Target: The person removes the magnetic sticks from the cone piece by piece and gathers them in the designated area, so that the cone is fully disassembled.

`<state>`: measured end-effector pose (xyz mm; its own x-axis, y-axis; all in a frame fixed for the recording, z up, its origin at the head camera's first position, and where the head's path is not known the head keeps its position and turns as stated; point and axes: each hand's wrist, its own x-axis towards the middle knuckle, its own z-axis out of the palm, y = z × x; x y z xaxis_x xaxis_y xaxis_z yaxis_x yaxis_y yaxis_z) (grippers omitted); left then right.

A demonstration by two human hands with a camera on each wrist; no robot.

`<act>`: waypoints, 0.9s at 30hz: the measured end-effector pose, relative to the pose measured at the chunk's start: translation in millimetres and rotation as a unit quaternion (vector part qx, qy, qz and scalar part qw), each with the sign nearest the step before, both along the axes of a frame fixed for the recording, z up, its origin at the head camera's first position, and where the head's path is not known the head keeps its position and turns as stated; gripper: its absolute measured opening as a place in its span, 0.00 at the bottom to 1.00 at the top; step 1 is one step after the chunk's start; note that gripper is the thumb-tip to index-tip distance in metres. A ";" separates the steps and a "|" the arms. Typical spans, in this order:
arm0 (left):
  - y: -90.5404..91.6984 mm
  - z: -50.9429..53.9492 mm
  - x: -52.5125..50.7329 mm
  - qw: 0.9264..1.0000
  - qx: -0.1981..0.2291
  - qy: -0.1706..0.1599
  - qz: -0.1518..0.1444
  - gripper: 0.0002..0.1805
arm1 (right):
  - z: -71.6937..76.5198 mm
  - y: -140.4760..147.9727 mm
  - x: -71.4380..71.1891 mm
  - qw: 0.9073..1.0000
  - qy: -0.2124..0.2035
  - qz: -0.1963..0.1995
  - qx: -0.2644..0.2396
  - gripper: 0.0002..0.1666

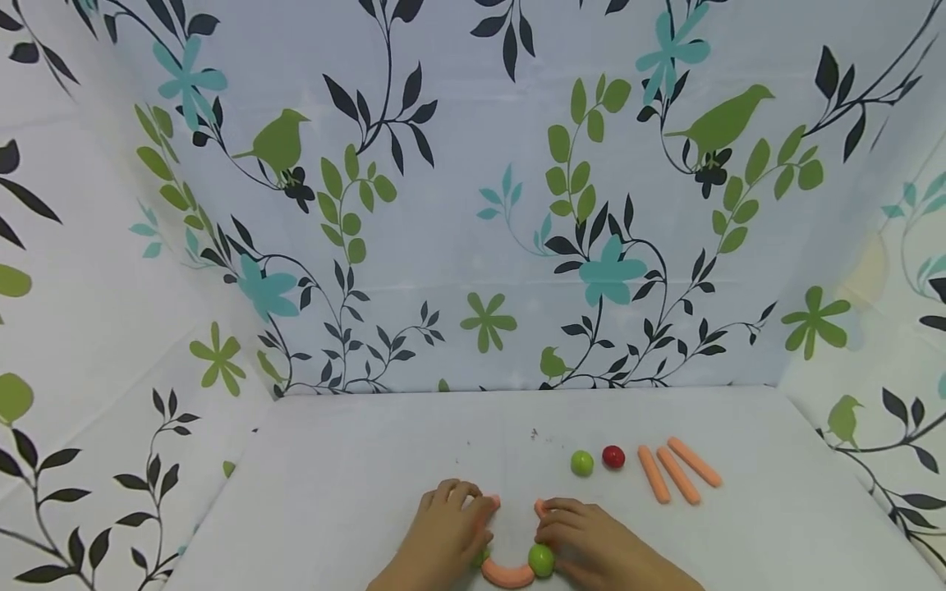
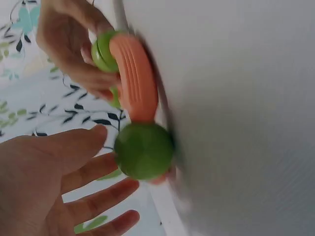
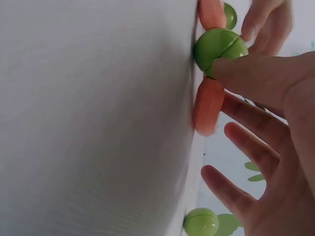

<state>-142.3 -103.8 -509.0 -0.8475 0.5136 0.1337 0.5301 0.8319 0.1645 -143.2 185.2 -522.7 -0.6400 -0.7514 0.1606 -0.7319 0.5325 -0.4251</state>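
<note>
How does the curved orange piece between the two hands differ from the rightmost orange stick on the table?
The curved piece bends like a bow, while the rightmost stick is straight. The curved piece meets a green ball at its end; the rightmost stick lies apart from any ball. Both are orange.

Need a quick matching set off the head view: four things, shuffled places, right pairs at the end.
Things
1. red ball
2. curved orange piece
3. three straight orange sticks
4. loose green ball

Places, as the head view shows them
A. between left hand and right hand, low in the picture
B. just left of the red ball
C. furthest right of the four
D. between the loose green ball and the sticks

Pairs: 1-D, 2-A, 3-C, 4-B
</note>
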 end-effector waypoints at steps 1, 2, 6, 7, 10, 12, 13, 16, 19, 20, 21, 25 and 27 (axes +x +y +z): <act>0.2 -0.5 4.7 1.000 -0.021 0.013 -0.007 0.15 | -0.9 -0.2 0.5 1.000 0.009 -0.001 0.002 0.15; 0.6 -1.2 8.9 0.999 -0.034 0.020 -0.014 0.13 | -1.7 0.1 0.8 1.000 0.012 -0.002 0.006 0.15; 2.9 -5.6 19.1 0.998 -0.048 0.014 -0.044 0.09 | -2.8 1.1 2.4 1.000 0.020 -0.013 0.011 0.14; 3.7 -6.2 20.3 0.998 -0.043 0.009 -0.047 0.09 | -2.6 1.1 2.6 1.000 0.023 -0.015 0.010 0.14; 6.4 -6.6 21.6 0.998 -0.034 0.001 -0.052 0.10 | -1.3 0.1 3.8 1.000 0.024 -0.020 0.004 0.12; 8.7 -5.9 21.0 0.998 -0.028 0.001 -0.054 0.12 | -1.6 -0.5 3.7 0.999 0.028 -0.025 0.004 0.12; 9.3 -5.3 20.9 0.998 -0.025 -0.001 -0.054 0.12 | -1.2 -1.2 3.3 0.999 0.028 -0.027 0.003 0.12; 9.9 -5.7 21.1 0.998 -0.012 -0.002 -0.058 0.14 | -2.4 -2.8 2.2 0.998 0.050 -0.026 0.000 0.11; 10.8 -7.4 22.2 0.998 -0.002 0.002 -0.068 0.15 | -4.4 -3.3 1.7 0.996 0.080 -0.025 -0.002 0.10; 11.8 -8.9 22.7 0.997 0.005 0.007 -0.072 0.16 | -5.3 -3.2 1.7 0.996 0.090 -0.026 -0.003 0.10; 12.7 -10.4 23.2 0.997 0.013 0.012 -0.077 0.17 | -6.7 -3.5 1.5 0.994 0.102 -0.027 -0.004 0.09; 15.6 -14.8 25.4 0.994 0.038 0.043 -0.095 0.20 | -8.3 -6.1 2.1 0.991 0.129 -0.039 -0.001 0.08; 16.2 -15.6 26.2 0.992 0.047 0.055 -0.101 0.19 | -8.8 -7.9 2.9 0.989 0.142 -0.043 0.001 0.06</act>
<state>-116.1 -87.6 -524.5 -0.7068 0.6517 0.2752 0.7028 0.6912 0.1681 -140.3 177.3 -531.5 -0.6311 -0.6967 0.3412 -0.7734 0.5990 -0.2074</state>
